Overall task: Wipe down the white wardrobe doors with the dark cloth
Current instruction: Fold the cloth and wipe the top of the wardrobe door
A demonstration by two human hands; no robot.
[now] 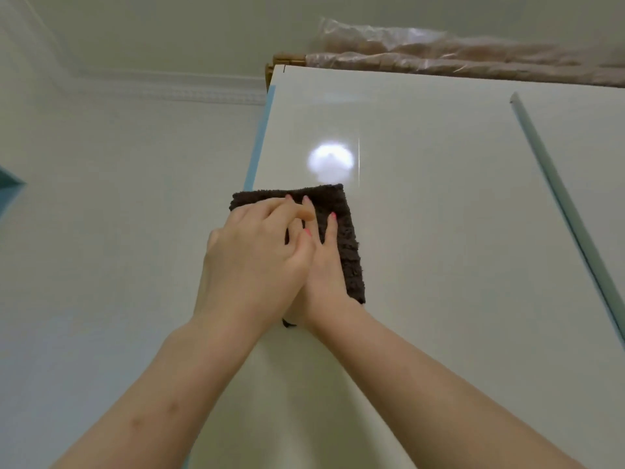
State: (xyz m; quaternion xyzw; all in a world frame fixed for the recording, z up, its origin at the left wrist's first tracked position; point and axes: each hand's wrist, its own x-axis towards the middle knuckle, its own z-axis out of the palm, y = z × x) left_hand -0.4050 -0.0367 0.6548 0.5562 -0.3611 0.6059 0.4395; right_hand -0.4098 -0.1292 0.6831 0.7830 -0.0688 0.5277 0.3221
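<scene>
A folded dark brown cloth (pixel 348 238) lies flat against the upper part of the glossy white wardrobe door (pixel 422 214), near the door's left edge. My right hand (pixel 324 265) presses flat on the cloth, fingers stretched upward. My left hand (pixel 257 258) lies over the right hand, its fingertips resting on the cloth's upper left part. A bright round light reflection sits on the door just above the cloth.
A second white door (pixel 588 164) is to the right, past a pale vertical handle strip (pixel 561 204). Items wrapped in plastic (pixel 456 55) rest on top of the wardrobe. A pale wall (pixel 118 198) with ceiling moulding lies to the left.
</scene>
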